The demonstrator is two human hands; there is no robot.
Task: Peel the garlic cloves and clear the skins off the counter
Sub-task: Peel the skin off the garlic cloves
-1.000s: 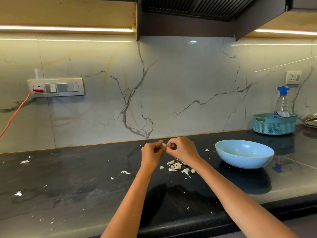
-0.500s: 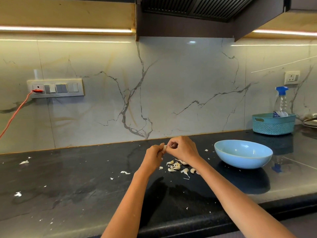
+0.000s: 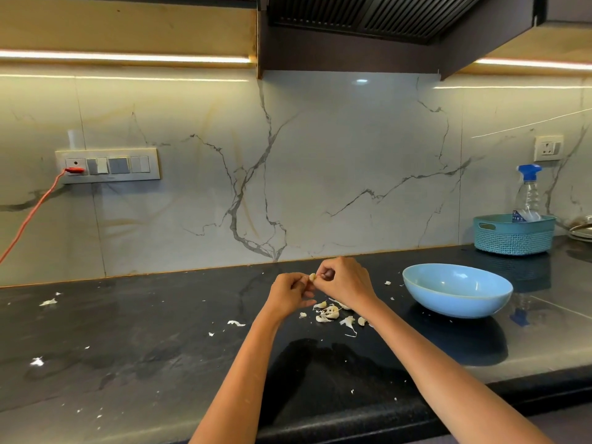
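Observation:
A small pale garlic clove (image 3: 312, 277) is held above the black counter (image 3: 160, 354), pinched between both hands. My left hand (image 3: 290, 294) grips it from the left with curled fingers. My right hand (image 3: 344, 282) pinches its right side with thumb and fingertips. Below the hands lies a heap of garlic cloves and white skins (image 3: 333, 314). A light blue bowl (image 3: 456, 291) stands to the right of the hands; nothing shows in the part of its inside that I can see.
Loose skin scraps lie scattered on the counter, at the left (image 3: 48, 302) and near the middle (image 3: 235, 323). A teal basket (image 3: 514, 233) holding a spray bottle (image 3: 527, 195) stands at the back right. An orange cable (image 3: 28, 219) hangs from the wall socket at left.
Both hands stay together on the clove; the fingers have shifted slightly as they work at it. The heap and bowl have not moved.

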